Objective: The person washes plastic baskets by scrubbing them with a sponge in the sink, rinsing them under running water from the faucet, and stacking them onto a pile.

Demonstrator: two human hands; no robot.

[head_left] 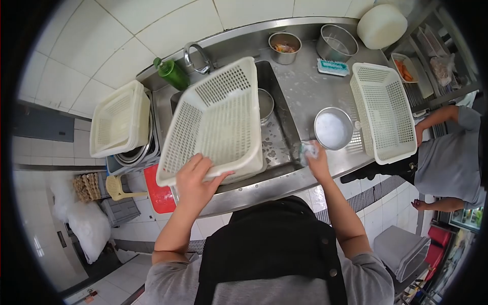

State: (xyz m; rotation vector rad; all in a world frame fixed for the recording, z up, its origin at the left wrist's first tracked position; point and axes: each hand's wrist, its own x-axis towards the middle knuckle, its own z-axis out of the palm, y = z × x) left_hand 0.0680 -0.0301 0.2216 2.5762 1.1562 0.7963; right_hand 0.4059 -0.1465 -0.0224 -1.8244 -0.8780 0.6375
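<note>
My left hand (195,179) grips the near rim of a large white perforated basket (223,119), which is tilted over the steel sink (284,137). My right hand (316,158) is closed around a soapy, whitish sponge (307,151) at the sink's right edge. Just beyond that hand stands a round metal bowl (333,128) with whitish, soapy liquid. Part of a metal pot (265,105) shows in the sink behind the basket.
Another white basket (384,112) stands on the right counter. Behind are metal pots (337,43), a teal brush (333,67), a faucet (198,58) and a green bottle (173,74). Stacked baskets (119,119) are left. A person (450,152) stands at the right.
</note>
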